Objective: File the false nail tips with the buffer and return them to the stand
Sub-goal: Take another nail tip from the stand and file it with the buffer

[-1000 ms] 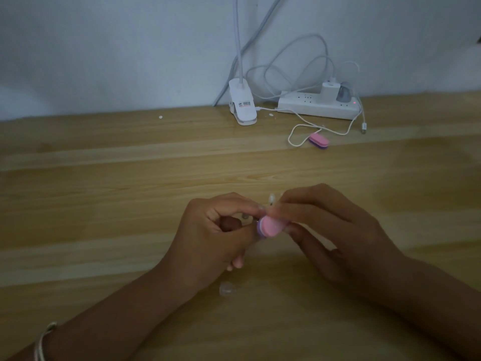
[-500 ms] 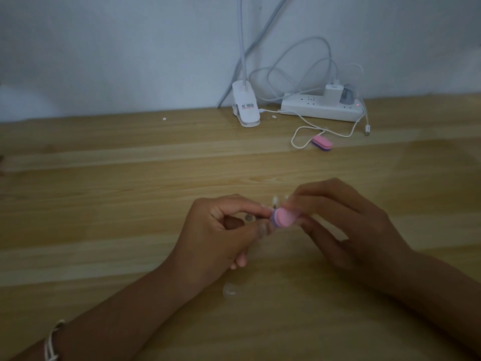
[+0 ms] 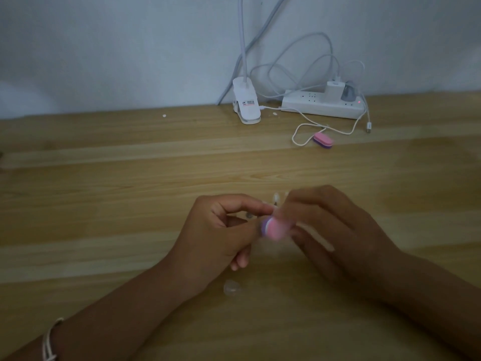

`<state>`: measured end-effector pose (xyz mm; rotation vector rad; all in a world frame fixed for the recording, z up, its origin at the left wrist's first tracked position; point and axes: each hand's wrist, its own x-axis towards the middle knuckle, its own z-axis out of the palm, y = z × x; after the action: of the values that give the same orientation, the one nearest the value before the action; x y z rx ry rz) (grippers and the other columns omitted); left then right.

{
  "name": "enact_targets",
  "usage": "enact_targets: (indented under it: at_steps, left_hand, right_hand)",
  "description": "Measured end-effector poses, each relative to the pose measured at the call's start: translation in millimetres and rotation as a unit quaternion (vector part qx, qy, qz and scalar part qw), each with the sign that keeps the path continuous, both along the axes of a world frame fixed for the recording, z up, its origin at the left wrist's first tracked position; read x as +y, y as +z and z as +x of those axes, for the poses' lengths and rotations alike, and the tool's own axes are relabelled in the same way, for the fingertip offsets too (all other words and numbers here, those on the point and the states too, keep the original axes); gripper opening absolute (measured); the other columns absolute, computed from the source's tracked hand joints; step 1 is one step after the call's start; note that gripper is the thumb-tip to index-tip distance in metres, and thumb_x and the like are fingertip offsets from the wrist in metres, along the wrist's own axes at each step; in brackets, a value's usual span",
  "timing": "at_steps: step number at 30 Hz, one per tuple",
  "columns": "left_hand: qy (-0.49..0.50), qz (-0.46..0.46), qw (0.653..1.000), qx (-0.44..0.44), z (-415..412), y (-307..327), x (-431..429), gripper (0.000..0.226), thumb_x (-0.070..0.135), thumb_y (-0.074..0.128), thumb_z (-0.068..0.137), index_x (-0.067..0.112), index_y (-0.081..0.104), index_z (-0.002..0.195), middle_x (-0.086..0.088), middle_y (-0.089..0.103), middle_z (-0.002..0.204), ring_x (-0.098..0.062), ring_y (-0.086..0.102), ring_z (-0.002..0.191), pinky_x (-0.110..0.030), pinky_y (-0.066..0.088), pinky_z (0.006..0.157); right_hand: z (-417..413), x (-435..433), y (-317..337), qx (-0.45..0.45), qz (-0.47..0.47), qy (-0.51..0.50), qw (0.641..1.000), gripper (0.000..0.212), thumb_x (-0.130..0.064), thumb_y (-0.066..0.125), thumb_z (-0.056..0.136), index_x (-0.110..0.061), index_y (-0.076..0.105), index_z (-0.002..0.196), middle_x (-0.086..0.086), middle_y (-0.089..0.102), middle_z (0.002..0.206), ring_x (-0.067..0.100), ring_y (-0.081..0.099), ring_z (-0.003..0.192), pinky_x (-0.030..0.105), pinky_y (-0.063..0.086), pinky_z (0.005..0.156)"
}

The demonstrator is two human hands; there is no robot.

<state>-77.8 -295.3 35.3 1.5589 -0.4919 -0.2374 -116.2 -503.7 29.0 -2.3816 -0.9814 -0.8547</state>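
Well in front of the white power strip, the right hand grips the pink-and-purple oval foam buffer; the left hand pinches thumb to forefinger, presumably on a small clear false nail tip, itself hidden; apply short, light strokes; brace the tip against flexing.

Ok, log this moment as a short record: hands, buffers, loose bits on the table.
left hand: pinches something small, presumably a nail tip, hidden
right hand: grips pink buffer, blurred
spare buffer: on table, beside white cable
loose nail tip: on table, near left wrist
power strip: by wall, red light on
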Motion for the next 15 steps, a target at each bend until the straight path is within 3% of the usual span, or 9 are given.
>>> enact_targets:
  at_steps: [3, 5, 7, 10, 13, 15]
  left_hand:
    - [0.006, -0.012, 1.0, 0.014, 1, 1, -1, 0.015, 0.029, 0.082, 0.07, 0.021, 0.077, 0.081, -0.028, 0.056, 0.052, -0.012, 0.044, 0.028, -0.015, 0.035, 0.035]
    - [-0.008, -0.019, 0.999, 0.025, 1, 1, -2, 0.017, 0.03, 0.082, 0.072, 0.018, 0.078, 0.084, -0.037, 0.06, 0.066, -0.014, 0.046, 0.029, -0.016, 0.036, 0.035]
    - [-0.032, -0.019, 0.999, 0.02, 0, 0, -2, 0.015, 0.029, 0.08, 0.074, 0.018, 0.078, 0.084, -0.032, 0.064, 0.067, -0.015, 0.048, 0.029, -0.018, 0.038, 0.035]
    - [-0.056, -0.008, 0.998, 0.003, -3, 1, -2, 0.006, 0.022, 0.073, 0.082, 0.019, 0.078, 0.085, -0.009, 0.067, 0.057, -0.014, 0.051, 0.031, -0.018, 0.039, 0.036]
    - [-0.047, 0.003, 0.999, 0.006, -2, 3, -1, 0.013, 0.021, 0.065, 0.087, 0.015, 0.077, 0.086, -0.009, 0.073, 0.077, -0.014, 0.051, 0.032, -0.018, 0.039, 0.035]
    - [-0.061, -0.006, 0.998, 0.022, -3, 5, -2, 0.014, 0.019, 0.063, 0.09, 0.014, 0.076, 0.086, -0.011, 0.072, 0.078, -0.015, 0.051, 0.032, -0.02, 0.039, 0.034]
  right_hand:
    - [10, -11, 6, 0.012, 0.034, -0.086, 0.996, 0.023, -0.009, 0.056, 0.095, 0.0, 0.067, 0.113, 0.013, 0.062, 0.111, 0.024, 0.059, 0.103, 0.022, 0.043, 0.098]
    - [7, -11, 7, 0.009, 0.053, -0.088, 0.995, 0.021, -0.009, 0.057, 0.095, -0.001, 0.067, 0.112, 0.011, 0.062, 0.111, 0.023, 0.059, 0.104, 0.022, 0.043, 0.098]
    - [-1, -2, 5, -0.005, 0.045, -0.041, 0.998, 0.02, -0.009, 0.057, 0.097, -0.004, 0.066, 0.115, 0.008, 0.06, 0.114, 0.021, 0.059, 0.104, 0.024, 0.045, 0.095]
    - [-2, 1, 1, -0.025, -0.001, -0.031, 0.999, 0.021, -0.006, 0.057, 0.098, -0.003, 0.068, 0.116, 0.011, 0.062, 0.113, 0.025, 0.061, 0.097, 0.029, 0.049, 0.087]
    - [6, -8, 9, -0.018, 0.022, -0.072, 0.997, 0.021, -0.007, 0.057, 0.096, 0.0, 0.069, 0.111, 0.015, 0.064, 0.108, 0.025, 0.06, 0.098, 0.024, 0.046, 0.092]
    - [3, -9, 12, -0.016, 0.022, -0.051, 0.998, 0.022, -0.009, 0.057, 0.097, -0.007, 0.066, 0.117, 0.011, 0.062, 0.111, 0.022, 0.06, 0.1, 0.022, 0.045, 0.094]
